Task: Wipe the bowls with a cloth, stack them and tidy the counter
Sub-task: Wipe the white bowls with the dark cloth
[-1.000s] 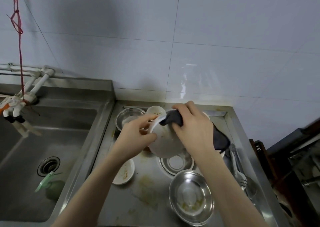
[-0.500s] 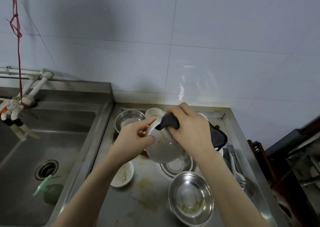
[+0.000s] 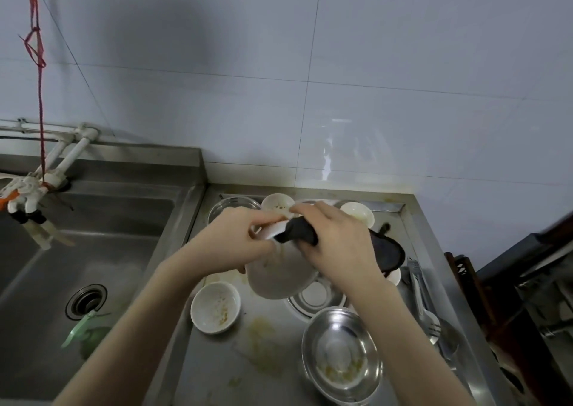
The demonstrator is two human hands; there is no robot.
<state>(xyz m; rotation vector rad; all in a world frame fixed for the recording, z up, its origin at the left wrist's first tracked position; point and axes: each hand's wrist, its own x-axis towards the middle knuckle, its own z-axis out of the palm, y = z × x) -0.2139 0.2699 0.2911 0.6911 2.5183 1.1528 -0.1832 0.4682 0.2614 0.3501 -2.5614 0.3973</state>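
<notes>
Mid-wipe: left hand (image 3: 240, 239) gripping white bowl (image 3: 279, 277), right hand (image 3: 336, 244) pinching dark cloth (image 3: 299, 235) against rim; next, probably stacking.

Both hands (image 3: 238, 241) (image 3: 338, 244) raised together, fingers (image 3: 305, 210) seemingly curled.

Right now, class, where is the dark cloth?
In the head view, the dark cloth is bunched in the right hand against the rim of the white bowl held by the left hand, above the counter.
</notes>
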